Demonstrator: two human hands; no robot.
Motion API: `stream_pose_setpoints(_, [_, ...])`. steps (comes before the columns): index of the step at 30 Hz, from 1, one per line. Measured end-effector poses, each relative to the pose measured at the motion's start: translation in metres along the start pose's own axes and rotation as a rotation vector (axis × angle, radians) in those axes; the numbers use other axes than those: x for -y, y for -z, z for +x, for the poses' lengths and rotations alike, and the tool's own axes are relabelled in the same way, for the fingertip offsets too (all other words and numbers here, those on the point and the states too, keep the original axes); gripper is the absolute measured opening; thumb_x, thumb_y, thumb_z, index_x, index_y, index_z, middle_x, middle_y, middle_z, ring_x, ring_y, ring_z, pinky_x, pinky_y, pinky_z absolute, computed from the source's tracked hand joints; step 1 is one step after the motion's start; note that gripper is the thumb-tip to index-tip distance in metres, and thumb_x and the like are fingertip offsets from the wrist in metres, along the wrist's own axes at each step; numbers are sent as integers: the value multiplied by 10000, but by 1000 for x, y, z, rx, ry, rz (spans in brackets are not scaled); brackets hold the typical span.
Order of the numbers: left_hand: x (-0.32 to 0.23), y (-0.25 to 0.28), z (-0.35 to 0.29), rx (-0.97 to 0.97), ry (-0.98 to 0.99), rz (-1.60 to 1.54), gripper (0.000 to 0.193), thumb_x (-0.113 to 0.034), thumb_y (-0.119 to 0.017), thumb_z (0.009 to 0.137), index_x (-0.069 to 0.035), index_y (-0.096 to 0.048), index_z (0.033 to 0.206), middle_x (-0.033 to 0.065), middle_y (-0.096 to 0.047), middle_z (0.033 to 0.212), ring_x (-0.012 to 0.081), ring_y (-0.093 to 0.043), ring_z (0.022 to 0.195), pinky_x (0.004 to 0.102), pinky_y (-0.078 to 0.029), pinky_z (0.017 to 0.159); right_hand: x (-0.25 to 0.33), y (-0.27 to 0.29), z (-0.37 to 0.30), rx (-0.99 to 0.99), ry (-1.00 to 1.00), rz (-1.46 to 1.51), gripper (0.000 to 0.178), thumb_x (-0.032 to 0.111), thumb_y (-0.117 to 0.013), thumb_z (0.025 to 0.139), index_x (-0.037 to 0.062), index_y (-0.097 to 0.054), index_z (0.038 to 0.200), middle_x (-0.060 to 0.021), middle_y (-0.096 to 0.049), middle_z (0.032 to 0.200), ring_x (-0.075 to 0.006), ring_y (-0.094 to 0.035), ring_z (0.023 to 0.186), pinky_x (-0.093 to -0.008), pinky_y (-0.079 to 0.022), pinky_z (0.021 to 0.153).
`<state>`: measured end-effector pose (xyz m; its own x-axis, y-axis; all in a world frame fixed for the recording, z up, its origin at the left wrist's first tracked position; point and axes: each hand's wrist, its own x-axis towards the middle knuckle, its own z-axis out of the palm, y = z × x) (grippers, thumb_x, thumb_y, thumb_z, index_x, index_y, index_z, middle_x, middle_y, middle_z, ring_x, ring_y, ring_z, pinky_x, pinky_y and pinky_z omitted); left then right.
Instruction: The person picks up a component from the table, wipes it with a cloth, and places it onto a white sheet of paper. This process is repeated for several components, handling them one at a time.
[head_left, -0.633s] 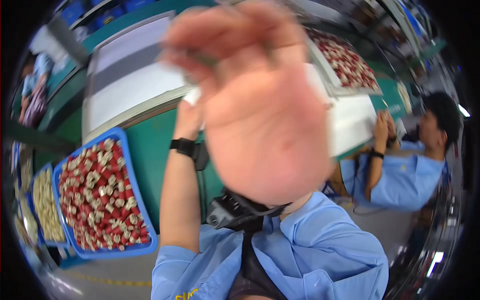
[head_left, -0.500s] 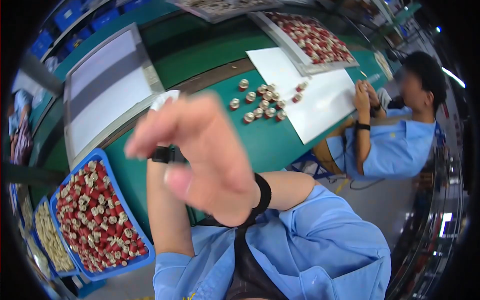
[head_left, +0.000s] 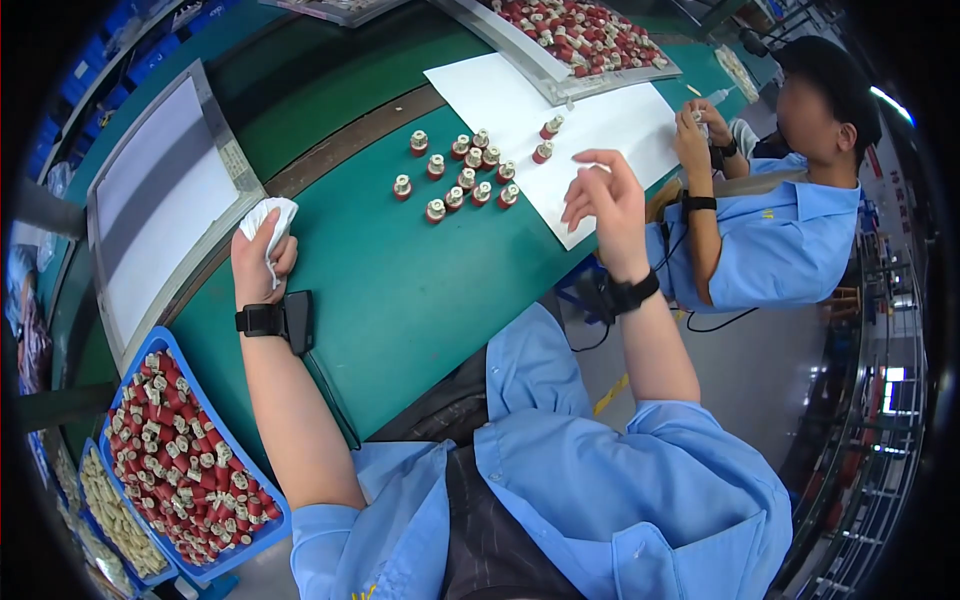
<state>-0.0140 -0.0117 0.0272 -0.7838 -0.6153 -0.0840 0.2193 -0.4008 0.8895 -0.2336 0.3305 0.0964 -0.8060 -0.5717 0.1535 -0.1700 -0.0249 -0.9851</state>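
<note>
Gripping a white cloth [head_left: 268, 222] on the green table [head_left: 400, 280], the left hand [head_left: 262, 262] is wiping; the right hand [head_left: 605, 200] is hovering empty, fingers spread, near the small red-and-white parts [head_left: 460, 175], likely needing to reach one.

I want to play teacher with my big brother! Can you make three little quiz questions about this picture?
1. True or false: the left hand grips a white cloth.
2. Where do most of the small red and white parts stand? A) on the green table B) on the white paper sheet C) in the blue bin
3. Fill in: the right hand is raised with its fingers ____.

Key: 1 true; 2 A; 3 open, holding nothing.
</note>
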Motion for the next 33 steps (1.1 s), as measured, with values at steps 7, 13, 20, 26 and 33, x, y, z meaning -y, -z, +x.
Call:
stream_pose_setpoints(7, [-2,5,3,13,59,-21,194,-184,-600,929,-27,-541,1027,-33,-385,580,53,-234,384,236,-146,371,-40,33,60,-98,-572,101,489,388,-579,930,7,-483,1220,-168,-664,763,-246,-689,598,-272,-537,456])
stream_pose_setpoints(13, [-9,1,0,-11,104,8,212,-209,-601,926,-19,-548,1002,-31,-388,575,44,-240,392,229,-142,372,-47,22,77,-35,-656,-22,630,511,-590,907,-15,-469,1231,-217,-680,782,-267,-712,657,-304,-597,547])
stream_pose_setpoints(20, [-10,2,2,-11,119,31,223,-226,-593,935,-20,-551,1008,-38,-368,563,43,-240,391,230,-139,372,-59,19,87,-12,-638,-155,661,553,-581,897,-32,-466,1183,-211,-680,779,-264,-712,656,-315,-598,554])
stream_pose_setpoints(26, [-9,3,3,-14,118,23,221,-224,-594,934,-18,-551,1003,-38,-370,567,42,-241,393,229,-140,375,-54,30,97,-62,-628,-67,686,635,-535,884,-12,-488,1107,-204,-681,774,-252,-709,643,-317,-597,565])
stream_pose_setpoints(33, [-9,-2,1,-28,117,12,213,-212,-596,932,-17,-548,1002,-33,-385,579,39,-240,399,228,-140,380,-58,37,113,-82,-681,-209,666,678,-532,859,39,-500,1045,-195,-684,744,-228,-698,601,-298,-588,562])
